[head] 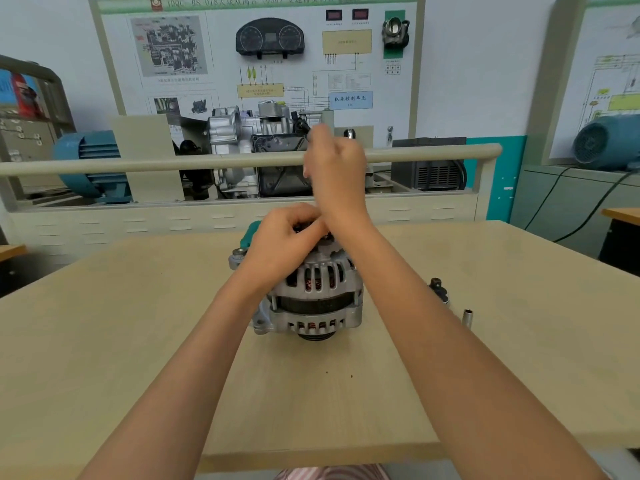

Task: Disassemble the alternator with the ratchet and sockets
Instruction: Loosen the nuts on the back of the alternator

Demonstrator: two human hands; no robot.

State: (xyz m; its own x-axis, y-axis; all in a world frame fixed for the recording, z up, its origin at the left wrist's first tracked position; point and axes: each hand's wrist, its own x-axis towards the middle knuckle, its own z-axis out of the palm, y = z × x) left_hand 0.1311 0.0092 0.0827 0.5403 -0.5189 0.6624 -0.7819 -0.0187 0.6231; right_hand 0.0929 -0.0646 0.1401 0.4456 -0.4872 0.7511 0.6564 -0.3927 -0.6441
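**Both hands above the alternator**

The alternator (311, 292) stands near the middle of the pale wooden table (138, 358), pulley end down, its slotted aluminium housing showing copper windings through the vents. Everything else is placed from it.

The left hand (282, 242) sits directly on top of the alternator, over its upper rear end. Its fingers are curled inward and pinch at something small and dark on the top face — what exactly they grip is hidden by the fingers themselves. Just behind that hand, at the alternator's far left edge, a bit of green plastic (250, 235) shows.

The right hand (334, 168) is raised well above the alternator, a little to its right, with the wrist crossing just beside the left hand's fingertips. Its fingers are closed into a fist around a thin dark handle (306, 130), which sticks out of the top of the fist; the hand is motion-blurred, and the lower end of the tool is hidden behind the palm, so I cannot tell whether it is the ratchet or whether it reaches the alternator.

To the right of the alternator, apart from it, a dark metal part (438, 289) lies on the table, and a little further right and nearer stands a small chrome socket (467, 317), upright.

Beyond the alternator, past the table's far edge, a training bench (242, 161) holds a cutaway gearbox (256, 147) under a wall board of diagrams.
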